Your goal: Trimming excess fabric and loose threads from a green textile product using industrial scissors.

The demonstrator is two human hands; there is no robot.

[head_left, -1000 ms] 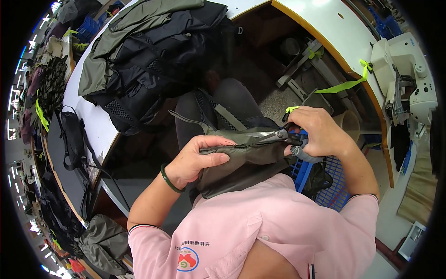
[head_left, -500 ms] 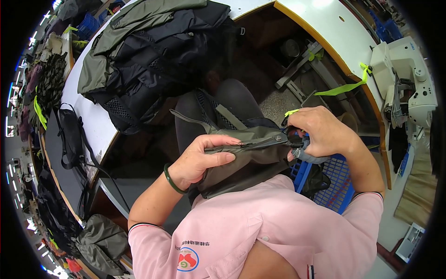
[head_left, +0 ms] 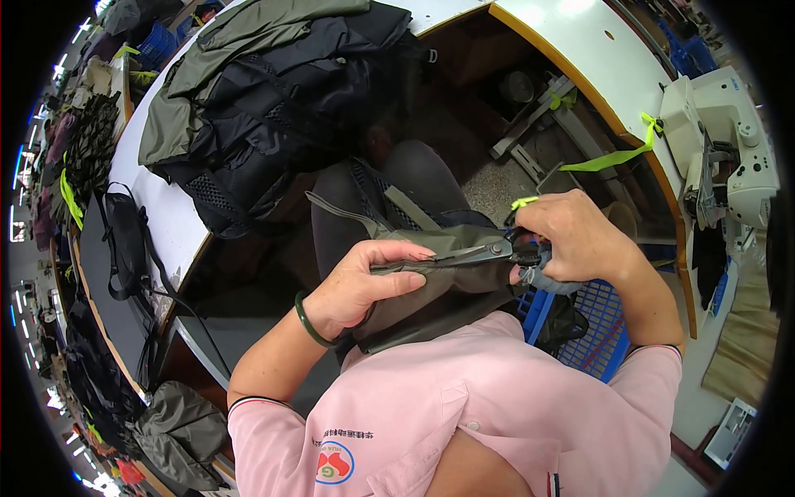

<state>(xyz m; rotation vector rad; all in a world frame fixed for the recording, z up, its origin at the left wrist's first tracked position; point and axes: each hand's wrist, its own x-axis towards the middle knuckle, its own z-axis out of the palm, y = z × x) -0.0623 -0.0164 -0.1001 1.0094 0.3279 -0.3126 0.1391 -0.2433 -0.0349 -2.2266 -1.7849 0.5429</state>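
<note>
Over my lap lies an olive-green fabric bag [head_left: 447,291] with straps hanging toward my knees. The thumb and fingers of my left hand [head_left: 362,286] pinch the bag's edge. In my right hand [head_left: 567,236] is a pair of scissors [head_left: 497,248], their handles wrapped in grey cloth and tied with a bit of yellow-green ribbon. The blades point left along the pinched edge, with their tips near my left fingertips. My right fingers partly hide the handles.
Black and olive bags [head_left: 273,108] are heaped on the white table [head_left: 178,224] at the far left. A sewing machine [head_left: 733,141] stands on the right. Beside my right forearm is a blue plastic basket [head_left: 592,323]. A black strap piece [head_left: 128,248] lies on the left.
The scissors' blades have come more into view along the bag's edge. Both hands have barely shifted, the left one slightly to the right.
</note>
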